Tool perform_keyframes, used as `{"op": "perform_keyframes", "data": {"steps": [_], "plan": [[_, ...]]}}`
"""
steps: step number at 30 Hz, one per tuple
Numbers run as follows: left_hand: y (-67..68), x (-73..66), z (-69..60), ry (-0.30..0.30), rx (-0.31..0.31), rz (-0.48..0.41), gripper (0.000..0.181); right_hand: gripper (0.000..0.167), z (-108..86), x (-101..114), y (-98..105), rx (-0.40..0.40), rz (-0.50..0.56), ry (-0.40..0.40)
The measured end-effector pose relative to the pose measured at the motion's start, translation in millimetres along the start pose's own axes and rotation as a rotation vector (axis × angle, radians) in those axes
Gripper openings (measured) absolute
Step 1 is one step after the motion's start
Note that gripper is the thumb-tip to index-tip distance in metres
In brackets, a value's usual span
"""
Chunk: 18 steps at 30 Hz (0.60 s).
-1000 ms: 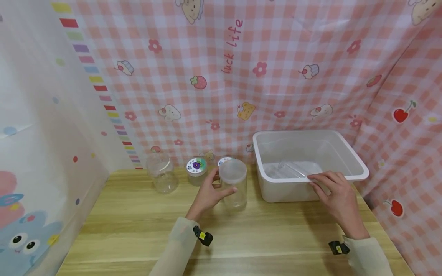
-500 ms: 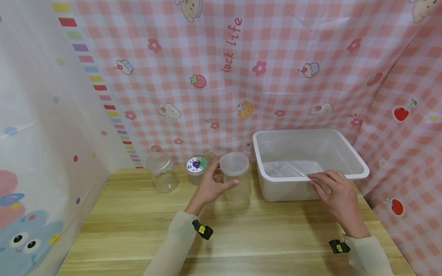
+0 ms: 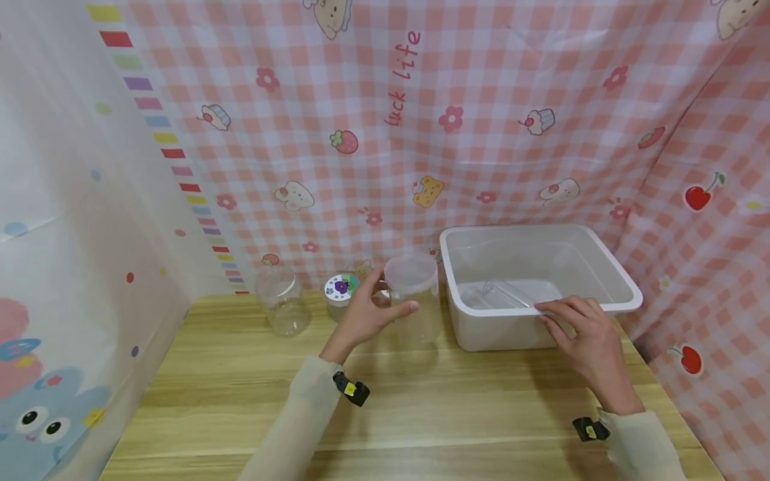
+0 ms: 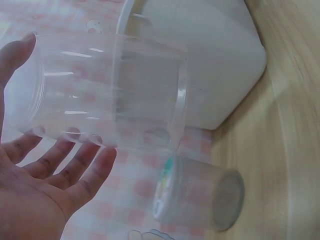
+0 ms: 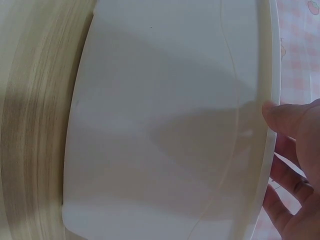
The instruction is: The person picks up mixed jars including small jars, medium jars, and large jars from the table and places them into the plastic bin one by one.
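My left hand (image 3: 367, 315) grips a tall clear jar (image 3: 415, 314) with a whitish lid, thumb on one side and fingers on the other. In the left wrist view the jar (image 4: 115, 95) is held off the table, with a lidded small jar (image 4: 200, 192) beyond its base. My right hand (image 3: 592, 351) pinches the front rim of the white bin (image 3: 499, 331); in the right wrist view the thumb lies on the outside of the rim and the fingers reach over it. Inside the bin lies a clear container (image 3: 508, 294) on its side.
At the left of the wooden table (image 3: 240, 401) stands an empty-looking clear jar (image 3: 289, 314). Beside my left hand is a small jar with a purple-printed lid (image 3: 341, 288). A pink checked cloth (image 3: 493, 160) hangs behind.
My left hand has raised the tall jar and shifted it slightly right and away from the table's front. My right hand stays on the bin's rim.
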<state>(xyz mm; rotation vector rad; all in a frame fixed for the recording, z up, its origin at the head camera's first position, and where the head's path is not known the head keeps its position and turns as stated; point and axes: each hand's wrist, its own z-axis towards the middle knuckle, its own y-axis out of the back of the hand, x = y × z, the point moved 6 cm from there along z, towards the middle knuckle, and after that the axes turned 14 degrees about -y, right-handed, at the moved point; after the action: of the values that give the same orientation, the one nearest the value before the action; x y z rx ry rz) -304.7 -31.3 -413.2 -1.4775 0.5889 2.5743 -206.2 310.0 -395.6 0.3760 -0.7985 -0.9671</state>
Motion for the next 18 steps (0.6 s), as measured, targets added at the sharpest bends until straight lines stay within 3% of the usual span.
{"op": "perform_keyframes", "data": {"steps": [5,11,18], "plan": [[0.0,-10.7,6.9,-0.035,0.02,-0.044,0.075,0.044,0.2,0,0,-0.005,0.004,0.007],[2.8,-20.7,15.4,-0.072,0.014,-0.002,0.078,0.044,-0.3,0,0,-0.007,0.008,0.016],[3.1,-31.7,23.6,-0.066,0.016,0.007,0.077,0.044,0.5,1,-1,-0.008,0.006,0.016]]}}
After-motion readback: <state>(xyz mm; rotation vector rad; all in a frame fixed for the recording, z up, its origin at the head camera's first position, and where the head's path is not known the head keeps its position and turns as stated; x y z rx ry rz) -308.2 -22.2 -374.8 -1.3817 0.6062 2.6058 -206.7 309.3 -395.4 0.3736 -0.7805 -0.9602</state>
